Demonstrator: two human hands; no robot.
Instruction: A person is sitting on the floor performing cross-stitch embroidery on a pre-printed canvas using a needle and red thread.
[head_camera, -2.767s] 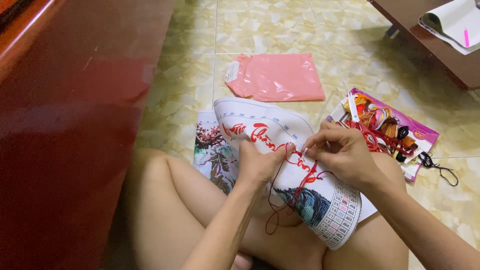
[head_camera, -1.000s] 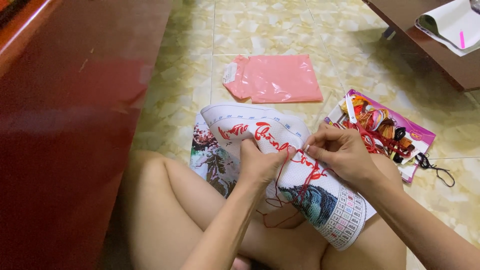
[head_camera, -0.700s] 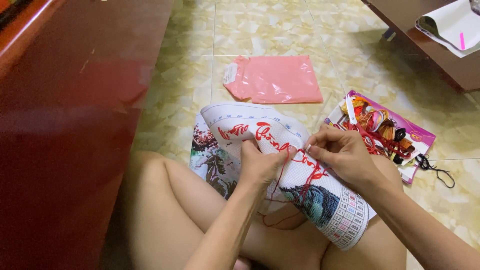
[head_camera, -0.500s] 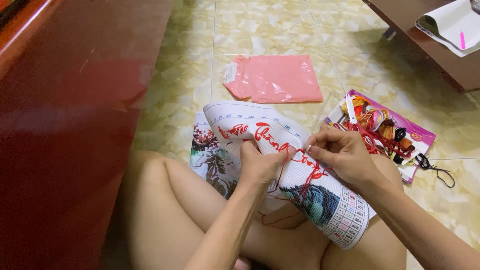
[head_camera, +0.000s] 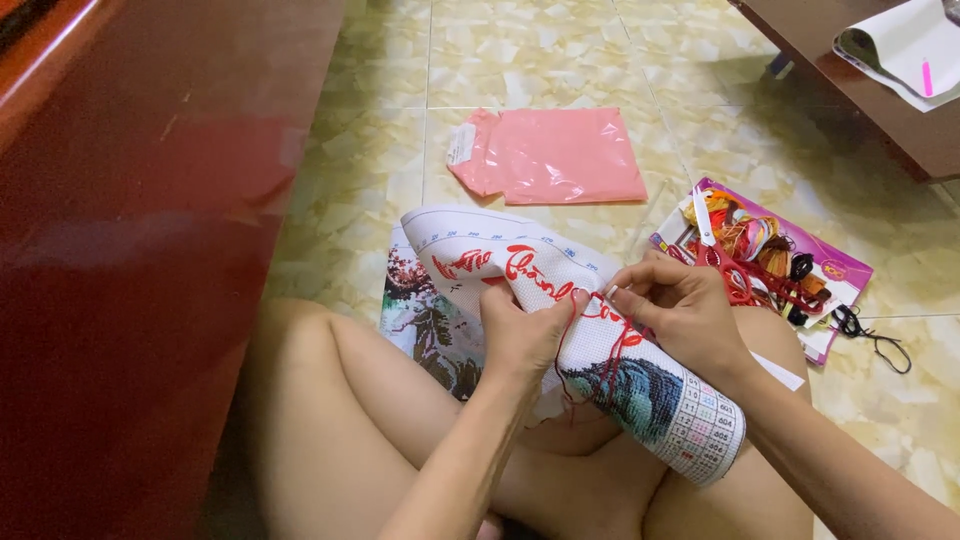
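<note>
tiled floor (head_camera: 520, 60) took up most of the view, with a dark red cabinet (head_camera: 130, 250) along its left edge and a brown bench (head_camera: 850, 90) at top right that carried a white paper. a pink plastic bag (head_camera: 555, 155) lay flat on the tiles, and to the right a purple card of thread skeins (head_camera: 790, 260) lay with scissors (head_camera: 705, 215) across it. the cross-stitch cloth (head_camera: 520, 270) rested over the person's crossed legs, rolled at its near end where a blue-green patch and a printed chart showed. compared with a few seconds before, the cloth had slid a little to the left and its folded top had risen, while both hands had stayed at the same red lettering. the left hand (head_camera: 525, 335) was closed on the cloth, thumb on top. the right hand (head_camera: 680, 310) was pinched shut at the fingertips on the red thread (head_camera: 565, 350), whose loop hung shorter than before; i judged the stitch was being drawn tight. the needle was too small to make out.
</note>
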